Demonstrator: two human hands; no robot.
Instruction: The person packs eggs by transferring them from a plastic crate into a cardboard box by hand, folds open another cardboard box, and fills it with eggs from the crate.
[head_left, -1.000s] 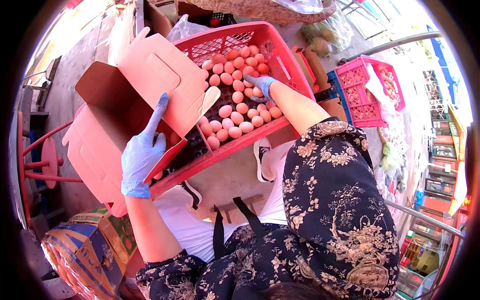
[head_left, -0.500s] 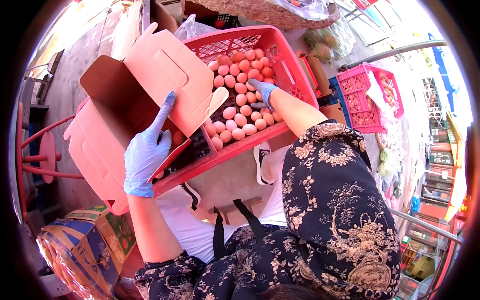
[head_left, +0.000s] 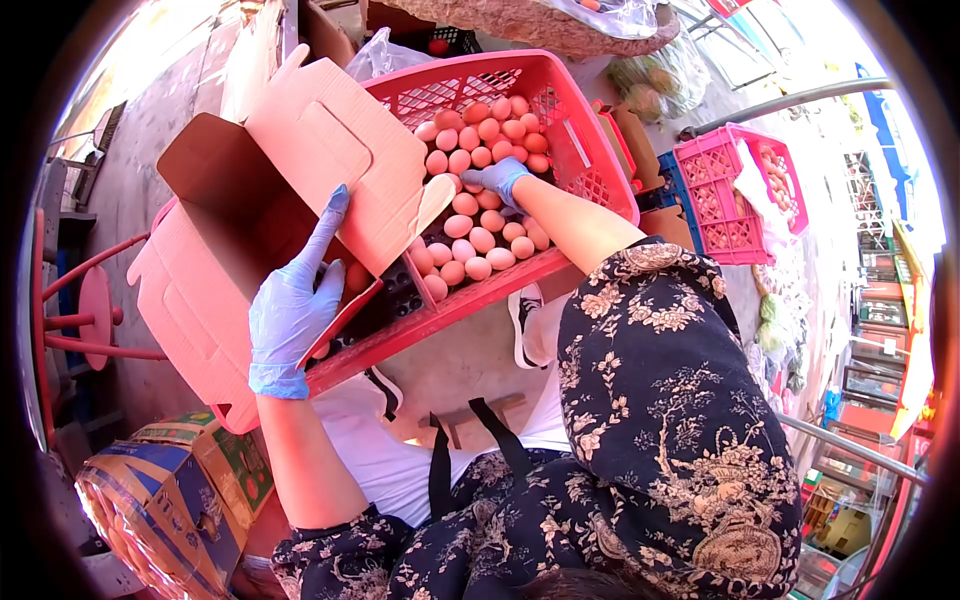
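My left hand (head_left: 295, 310), in a blue glove, holds the side of an open cardboard box (head_left: 190, 300). Its index finger stretches along a raised flap (head_left: 335, 160) and the thumb stands apart; the other fingers are partly hidden. The box rests tilted on the left part of a red plastic crate (head_left: 385, 335). Inside the crate, brown eggs (head_left: 480, 240) lie on a dark tray. My right hand (head_left: 497, 180), gloved too, reaches over them, its fingers closed round an egg (head_left: 455, 183) beside the flap's tab. Part of that egg is covered by the fingers.
A pink crate of eggs (head_left: 715, 195) stands to the right, beside a metal rail (head_left: 790, 105). Printed cartons (head_left: 180, 490) sit at the lower left, near a red metal frame (head_left: 95, 315). A plastic bag of produce (head_left: 660, 80) lies beyond the crate.
My right hand has moved left across the eggs toward the cardboard flap, and its fingers have closed on an egg. My left hand and the box are almost unmoved.
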